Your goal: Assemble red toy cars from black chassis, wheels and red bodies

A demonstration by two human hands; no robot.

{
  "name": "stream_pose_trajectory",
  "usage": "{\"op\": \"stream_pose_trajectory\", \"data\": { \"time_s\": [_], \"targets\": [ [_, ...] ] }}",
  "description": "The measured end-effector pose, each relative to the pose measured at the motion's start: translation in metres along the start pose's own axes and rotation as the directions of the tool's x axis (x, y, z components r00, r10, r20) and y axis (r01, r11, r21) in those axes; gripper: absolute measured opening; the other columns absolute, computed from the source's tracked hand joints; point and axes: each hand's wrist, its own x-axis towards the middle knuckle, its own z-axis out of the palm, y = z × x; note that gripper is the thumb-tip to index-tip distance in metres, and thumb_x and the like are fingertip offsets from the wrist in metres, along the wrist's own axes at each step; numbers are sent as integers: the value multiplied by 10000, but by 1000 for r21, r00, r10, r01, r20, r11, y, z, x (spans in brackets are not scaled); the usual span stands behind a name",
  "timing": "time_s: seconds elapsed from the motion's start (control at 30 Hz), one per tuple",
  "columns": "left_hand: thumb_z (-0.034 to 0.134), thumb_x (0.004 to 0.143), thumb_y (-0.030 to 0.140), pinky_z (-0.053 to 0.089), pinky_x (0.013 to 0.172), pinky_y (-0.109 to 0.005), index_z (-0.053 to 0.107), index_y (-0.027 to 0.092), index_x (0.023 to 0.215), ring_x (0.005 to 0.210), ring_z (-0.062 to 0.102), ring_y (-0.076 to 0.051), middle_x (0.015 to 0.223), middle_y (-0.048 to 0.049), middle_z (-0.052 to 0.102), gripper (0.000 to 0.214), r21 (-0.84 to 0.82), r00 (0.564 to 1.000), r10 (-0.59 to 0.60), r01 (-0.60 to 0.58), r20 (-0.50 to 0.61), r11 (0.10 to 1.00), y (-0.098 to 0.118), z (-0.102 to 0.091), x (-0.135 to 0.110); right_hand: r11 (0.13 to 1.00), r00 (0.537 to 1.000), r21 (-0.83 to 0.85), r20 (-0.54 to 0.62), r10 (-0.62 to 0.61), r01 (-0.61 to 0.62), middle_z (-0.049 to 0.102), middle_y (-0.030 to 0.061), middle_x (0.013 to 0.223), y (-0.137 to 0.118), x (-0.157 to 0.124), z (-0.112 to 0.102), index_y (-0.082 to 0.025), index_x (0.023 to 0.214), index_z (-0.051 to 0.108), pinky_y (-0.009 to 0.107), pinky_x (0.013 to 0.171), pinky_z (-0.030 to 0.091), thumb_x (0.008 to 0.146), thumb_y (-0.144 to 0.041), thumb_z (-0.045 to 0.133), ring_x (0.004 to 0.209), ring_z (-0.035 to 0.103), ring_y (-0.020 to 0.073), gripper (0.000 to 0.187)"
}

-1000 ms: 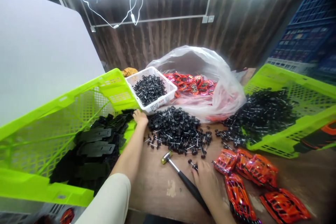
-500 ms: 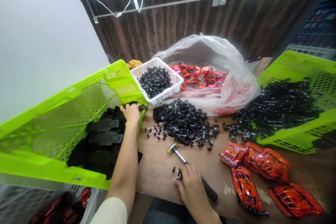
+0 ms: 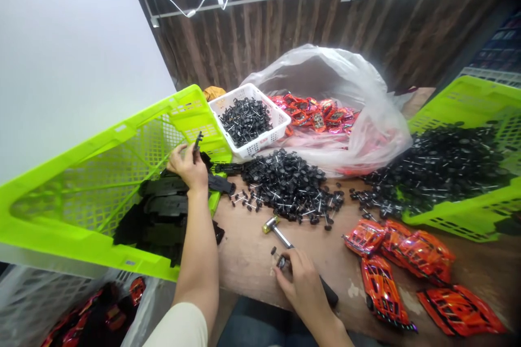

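Note:
My left hand [image 3: 188, 167] is raised over the left green crate, its fingers closed on a black plastic car chassis [image 3: 198, 141] seen almost edge-on. More flat black chassis [image 3: 163, 211] lie in the crate below it. On the table my right hand [image 3: 300, 277] pinches a small wheel axle [image 3: 280, 261] with black wheels between thumb and fingers. Partly under that hand lies a hammer [image 3: 280, 237] with a metal shaft, a yellowish face and a black grip. A heap of black wheel axles [image 3: 288, 181] spreads on the table beyond both hands.
The green crate [image 3: 81, 165] tilts at the left; another green crate [image 3: 451, 222] spills wheel axles at the right. A white basket [image 3: 260, 145] holds more axles. Behind is a clear plastic bag [image 3: 368, 135] of red car shells. Several red car shells [image 3: 382, 290] lie at front right.
My left hand has lifted from the crate's contents with a chassis in its fingers. My right hand stays by the hammer with the wheel axle. The view has shifted slightly.

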Motion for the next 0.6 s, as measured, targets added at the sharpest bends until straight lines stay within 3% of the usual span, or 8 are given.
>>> {"op": "stream_pose_trajectory", "data": {
  "time_s": [0.07, 0.13, 0.2, 0.27, 0.33, 0.4, 0.47, 0.6],
  "targets": [
    [464, 882, 287, 358, 926, -379, 641, 146, 1026, 1018, 553, -252, 1040, -141, 622, 269, -168, 993, 59, -40, 107, 985, 20, -7, -13, 993, 997, 113, -54, 50, -44, 613, 45, 847, 1, 5, -7, -190, 944, 557, 321, 716, 491, 810, -240, 607, 793, 594, 198, 151],
    [509, 845, 281, 431, 772, -314, 632, 143, 987, 827, 591, -210, 888, -87, 649, 233, -296, 954, 48, 44, 296, 954, 45, -19, -40, 978, 985, 197, -142, 94, -65, 630, 39, 848, 0, 13, -20, -193, 963, 566, 300, 706, 499, 822, -274, 600, 779, 604, 182, 165],
    [571, 782, 259, 430, 624, -262, 646, 149, 844, 664, 567, -172, 718, -28, 625, 146, -374, 780, 91, 191, 619, 908, 72, -36, -79, 974, 954, 221, -282, 101, -38, 636, 44, 885, -2, 26, -36, -196, 984, 571, 304, 736, 497, 836, -289, 583, 807, 604, 179, 175],
    [591, 753, 236, 434, 583, -236, 649, 149, 778, 648, 576, -160, 687, -12, 618, 108, -412, 527, 164, 395, 834, 821, 95, -57, -120, 983, 909, 182, -412, 52, 26, 633, 57, 941, -3, 38, -51, -195, 1018, 570, 327, 793, 486, 846, -291, 573, 870, 594, 186, 197],
    [581, 765, 257, 442, 528, -229, 656, 150, 820, 589, 581, -151, 678, -7, 619, 141, -348, 313, 191, 590, 930, 728, 110, -75, -155, 991, 888, 99, -459, -36, 91, 633, 65, 959, -2, 48, -61, -191, 1038, 571, 350, 835, 468, 845, -293, 582, 911, 585, 195, 219],
    [558, 789, 284, 443, 490, -229, 664, 152, 899, 537, 573, -141, 691, -8, 627, 201, -279, 195, 199, 687, 960, 671, 117, -87, -177, 991, 903, 9, -413, -117, 133, 643, 65, 953, 1, 51, -64, -187, 1040, 575, 365, 850, 447, 839, -292, 595, 929, 585, 203, 227],
    [538, 807, 283, 445, 502, -229, 676, 152, 931, 547, 571, -137, 718, -15, 643, 227, -275, 191, 198, 684, 961, 676, 119, -93, -188, 988, 920, -61, -361, -152, 140, 654, 67, 945, 4, 49, -62, -179, 1032, 578, 371, 845, 423, 839, -288, 597, 930, 590, 209, 222],
    [522, 816, 230, 439, 588, -225, 687, 155, 943, 677, 582, -151, 785, -27, 676, 221, -346, 277, 220, 584, 935, 735, 116, -94, -192, 984, 925, -146, -350, -150, 104, 674, 75, 952, 8, 40, -54, -165, 1020, 585, 378, 847, 367, 853, -266, 584, 921, 605, 210, 196]
  ]
}}
